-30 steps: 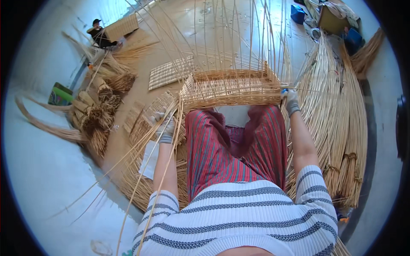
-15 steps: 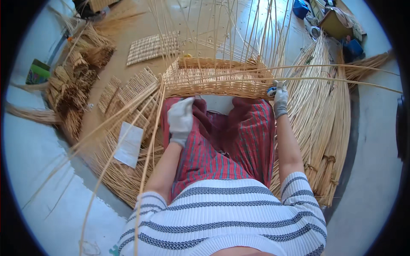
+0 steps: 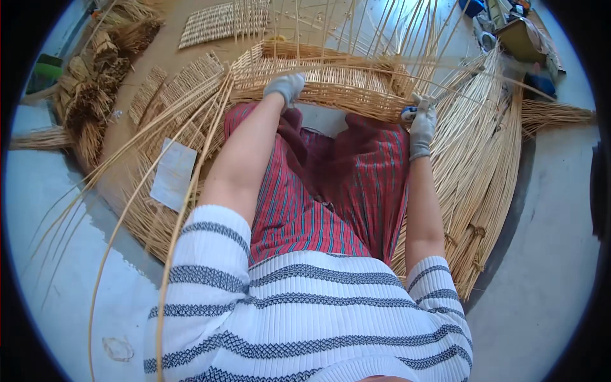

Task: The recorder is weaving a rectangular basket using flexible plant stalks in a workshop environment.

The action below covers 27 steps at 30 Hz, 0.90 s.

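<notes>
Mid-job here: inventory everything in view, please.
basket: one, tan, before the knees
stakes: many, tan, rising from basket
mat: one, cream, floor beyond basket
panels: several, tan, left of basket
sheet: one, white, left of legs
strips: several, tan, left side
bundles: several, brown, upper left
canes: many, pale tan, right floor
sheaf: one, tan, right wall
flat box: one, green, far left
big box: one, olive, upper right
items: two, blue, upper right, kind unclear
small thing: one, blue-white, basket's right corner
lap cloth: one, red striped, lower centre
shirt: one, white with dark stripes, bottom
left grip: one, grey-white glove, basket's front edge; hold unclear
right grip: one, grey-white glove, basket's right corner; hold unclear
</notes>
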Each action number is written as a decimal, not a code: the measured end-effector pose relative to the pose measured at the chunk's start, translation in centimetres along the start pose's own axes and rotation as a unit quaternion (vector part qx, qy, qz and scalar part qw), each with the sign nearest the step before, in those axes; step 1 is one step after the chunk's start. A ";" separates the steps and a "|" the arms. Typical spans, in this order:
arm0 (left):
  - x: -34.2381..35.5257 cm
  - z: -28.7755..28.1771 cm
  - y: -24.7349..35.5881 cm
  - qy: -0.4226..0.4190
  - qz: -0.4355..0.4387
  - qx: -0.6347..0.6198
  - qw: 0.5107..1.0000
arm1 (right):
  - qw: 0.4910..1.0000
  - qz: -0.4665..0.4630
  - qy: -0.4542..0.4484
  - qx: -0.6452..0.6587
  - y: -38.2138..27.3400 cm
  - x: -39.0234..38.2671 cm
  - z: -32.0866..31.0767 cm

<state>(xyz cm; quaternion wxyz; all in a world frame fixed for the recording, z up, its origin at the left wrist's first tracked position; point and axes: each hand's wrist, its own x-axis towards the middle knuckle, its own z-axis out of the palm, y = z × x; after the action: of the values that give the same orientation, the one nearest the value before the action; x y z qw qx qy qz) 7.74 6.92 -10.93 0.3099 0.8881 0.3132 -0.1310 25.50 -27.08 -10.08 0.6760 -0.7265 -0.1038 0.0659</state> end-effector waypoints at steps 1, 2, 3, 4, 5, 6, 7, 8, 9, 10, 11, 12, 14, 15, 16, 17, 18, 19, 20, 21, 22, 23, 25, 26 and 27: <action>0.6 -0.9 -3.1 0.030 0.139 0.171 0.975 | 1.000 0.011 -0.013 -0.008 -1.5 -0.5 2.2; 0.9 -1.8 -2.4 -0.038 0.118 0.123 0.985 | 1.000 -0.012 0.006 0.017 -1.7 -1.2 2.5; 1.0 -2.6 -1.7 -0.104 0.096 0.076 0.987 | 0.998 -0.036 0.024 0.042 -2.1 -1.5 2.7; 0.9 -2.5 -1.1 -0.095 0.144 0.041 0.984 | 0.998 -0.053 0.042 0.007 -1.0 -1.0 1.3; 0.7 -2.0 -2.1 -0.024 0.214 0.148 0.965 | 0.998 -0.050 0.032 0.007 -0.9 -0.9 1.2; 0.5 -1.3 -3.2 0.046 0.276 0.255 0.926 | 0.999 -0.046 0.023 0.008 -0.8 -1.2 1.3; 0.3 -0.7 -3.6 0.039 0.258 0.291 0.920 | 0.996 0.038 -0.020 0.077 -0.4 -1.2 0.5; 0.0 -0.9 -7.2 0.044 0.181 0.209 0.960 | 0.989 0.061 -0.054 0.125 -1.6 -1.8 2.7; -0.5 -1.8 -10.1 0.055 0.107 0.119 0.985 | 0.978 0.082 -0.088 0.169 -3.0 -1.8 4.5; -0.3 -1.3 -6.6 0.046 0.027 -0.038 0.998 | 0.988 0.057 -0.099 0.105 -1.5 0.1 1.2; -1.7 0.3 -3.6 0.024 -0.074 -0.190 0.979 | 0.991 0.076 -0.048 0.104 -1.2 0.1 0.3; -3.4 -0.2 -0.3 0.004 -0.094 -0.182 0.979 | 0.990 0.095 -0.002 0.103 -1.2 0.0 -0.3; -4.8 -1.3 0.3 0.037 -0.071 -0.229 0.970 | 0.993 0.090 -0.062 0.051 -0.7 0.8 -1.9; -5.9 -1.3 1.4 0.024 -0.055 -0.304 0.951 | 0.994 0.093 -0.049 0.035 -0.5 0.7 -2.4; -6.6 -1.5 0.7 0.042 -0.047 -0.315 0.947 | 0.998 0.060 -0.024 0.006 -0.8 0.1 -1.5; -7.2 -1.5 -0.3 0.060 -0.041 -0.326 0.943 | 0.996 0.055 -0.039 0.061 -1.1 -0.8 -1.1; -8.2 -1.1 -0.3 0.090 -0.033 -0.323 0.942 | 0.991 0.053 -0.043 0.111 -1.1 -1.8 -1.8; -9.5 -0.6 -1.2 0.193 0.061 -0.201 0.958 | 0.989 0.052 0.018 0.138 -1.0 -2.8 -2.4; -10.9 0.0 -2.4 0.286 0.156 -0.071 0.943 | 0.982 0.052 0.084 0.164 -0.8 -4.0 -3.2; -13.4 -0.2 -3.6 0.263 0.170 -0.113 0.943 | 0.980 0.039 0.093 0.170 -1.3 -6.0 -4.0; -16.2 -1.1 -4.7 0.240 0.184 -0.155 0.940 | 0.979 0.025 0.101 0.176 -3.0 -8.4 -4.4; -18.4 -1.8 -6.2 0.208 0.180 -0.159 0.948 | 0.990 -0.023 0.057 0.126 -4.6 -10.7 -4.2; -21.6 -2.5 -10.5 0.173 0.120 -0.289 0.934 | 0.996 -0.007 -0.054 0.066 -7.3 -14.6 -3.9; -22.1 -2.6 -12.8 0.171 0.064 -0.408 0.895 | 0.987 -0.022 -0.151 0.044 -10.1 -15.5 -2.6; -22.1 -4.2 -12.6 0.195 0.062 -0.481 0.853 | 0.970 -0.038 -0.240 0.016 -13.5 -16.4 -1.3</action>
<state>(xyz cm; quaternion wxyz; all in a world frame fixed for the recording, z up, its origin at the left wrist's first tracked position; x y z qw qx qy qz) -17.10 6.78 -4.10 0.6383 0.6531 0.3355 0.2311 9.09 -31.43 2.70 0.6450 -0.6737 -0.2898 0.2146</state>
